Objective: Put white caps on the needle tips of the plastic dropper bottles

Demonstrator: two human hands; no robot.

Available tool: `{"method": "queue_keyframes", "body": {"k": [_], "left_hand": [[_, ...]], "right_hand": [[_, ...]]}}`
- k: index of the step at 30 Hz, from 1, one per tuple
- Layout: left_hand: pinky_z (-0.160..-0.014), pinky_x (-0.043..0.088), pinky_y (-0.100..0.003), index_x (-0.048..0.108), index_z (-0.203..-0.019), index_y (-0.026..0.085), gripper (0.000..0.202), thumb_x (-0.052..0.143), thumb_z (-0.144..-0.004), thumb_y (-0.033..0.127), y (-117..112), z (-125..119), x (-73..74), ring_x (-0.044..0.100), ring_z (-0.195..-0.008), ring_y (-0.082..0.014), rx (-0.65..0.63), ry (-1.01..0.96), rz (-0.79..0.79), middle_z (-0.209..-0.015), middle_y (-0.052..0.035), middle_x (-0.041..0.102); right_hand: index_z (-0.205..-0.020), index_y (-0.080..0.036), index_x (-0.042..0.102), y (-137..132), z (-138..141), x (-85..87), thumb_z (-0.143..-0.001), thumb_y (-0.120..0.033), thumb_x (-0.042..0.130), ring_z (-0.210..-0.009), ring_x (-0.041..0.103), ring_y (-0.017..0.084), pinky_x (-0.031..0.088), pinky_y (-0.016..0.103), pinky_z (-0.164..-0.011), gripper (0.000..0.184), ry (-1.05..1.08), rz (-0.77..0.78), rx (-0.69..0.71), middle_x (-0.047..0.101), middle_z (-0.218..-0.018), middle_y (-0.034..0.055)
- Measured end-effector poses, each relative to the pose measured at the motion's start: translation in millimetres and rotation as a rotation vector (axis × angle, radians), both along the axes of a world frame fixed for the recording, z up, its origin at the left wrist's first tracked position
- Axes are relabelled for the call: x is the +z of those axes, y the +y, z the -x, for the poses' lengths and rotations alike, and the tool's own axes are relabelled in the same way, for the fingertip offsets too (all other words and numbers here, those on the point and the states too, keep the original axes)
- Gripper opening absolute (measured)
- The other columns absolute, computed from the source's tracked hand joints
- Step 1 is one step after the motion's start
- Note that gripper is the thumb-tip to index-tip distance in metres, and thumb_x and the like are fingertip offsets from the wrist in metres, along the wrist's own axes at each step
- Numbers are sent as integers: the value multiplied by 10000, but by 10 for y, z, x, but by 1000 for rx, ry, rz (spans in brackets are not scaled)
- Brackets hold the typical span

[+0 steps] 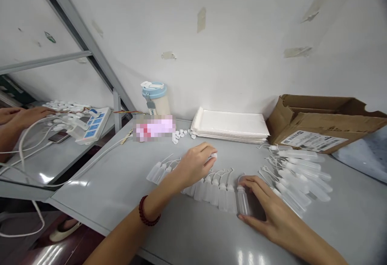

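My left hand (196,163) is closed, pinching a small white cap (213,155) between thumb and fingers above the row of bottles. At the right end of that row, my right hand (266,206) grips a small clear plastic bottle (243,201), fingers at its neck and thumb near its base. Several similar squeeze bottles (223,196), with thin curved tubes at their tops, lie side by side on the table; my left forearm hides part of the row. More such bottles (298,172) are fanned out to the right of my right hand.
Loose white caps (180,133) lie near a stack of white padded envelopes (231,124). A blue-lidded cup (157,97) stands by the wall. An open cardboard box (323,124) is at the back right. On the left, another person's hands (28,117) work beside a power strip (93,127) and cables.
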State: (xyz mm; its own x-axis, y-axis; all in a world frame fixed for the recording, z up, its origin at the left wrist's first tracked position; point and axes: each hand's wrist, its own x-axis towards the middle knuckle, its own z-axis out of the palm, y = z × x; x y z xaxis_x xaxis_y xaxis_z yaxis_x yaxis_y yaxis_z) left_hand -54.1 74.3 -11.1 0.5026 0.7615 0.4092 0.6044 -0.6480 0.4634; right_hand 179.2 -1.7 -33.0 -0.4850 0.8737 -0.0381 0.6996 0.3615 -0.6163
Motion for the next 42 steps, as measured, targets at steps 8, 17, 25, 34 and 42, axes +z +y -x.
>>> {"method": "queue_keyframes", "body": {"k": [8,17,25,34,42], "left_hand": [[-607,499,-184,642,-905,104,132,571,-794,110,-143,-143,42,555,-623,-82,-136,-221,179,-882,-58,631],[-643,473,-192,658,-902,86,175,659,-743,160,-288,-284,80,568,-667,-94,-205,-312,472,-849,-57,654],[-641,458,-189,676,-916,67,181,624,-769,159,-328,-335,51,551,-651,-95,-292,-305,471,-814,-59,638],[-657,451,-181,683,-903,71,179,627,-765,171,-328,-348,43,545,-657,-104,-293,-220,442,-748,-40,623],[-700,462,-216,684,-945,92,198,589,-803,192,-336,-381,-3,555,-679,-123,-254,-172,417,-792,-58,651]], "right_hand": [[-1159,-252,274,-103,88,25,-827,-217,434,-642,508,147,456,301,-589,370,267,52,-188,524,-993,59],[-1083,-250,287,-119,129,-36,-842,-224,381,-642,443,148,369,284,-612,260,351,67,-339,488,-804,-10],[-1068,-248,388,-207,268,28,-884,-391,355,-794,494,184,372,308,-718,235,442,73,-487,529,-892,21],[-943,-254,442,-138,311,2,-877,-550,353,-568,441,157,317,245,-523,317,565,195,-652,432,-551,-52],[-838,-239,463,-152,314,24,-838,-540,415,-521,389,143,294,237,-486,305,672,207,-665,394,-527,-56]]}}
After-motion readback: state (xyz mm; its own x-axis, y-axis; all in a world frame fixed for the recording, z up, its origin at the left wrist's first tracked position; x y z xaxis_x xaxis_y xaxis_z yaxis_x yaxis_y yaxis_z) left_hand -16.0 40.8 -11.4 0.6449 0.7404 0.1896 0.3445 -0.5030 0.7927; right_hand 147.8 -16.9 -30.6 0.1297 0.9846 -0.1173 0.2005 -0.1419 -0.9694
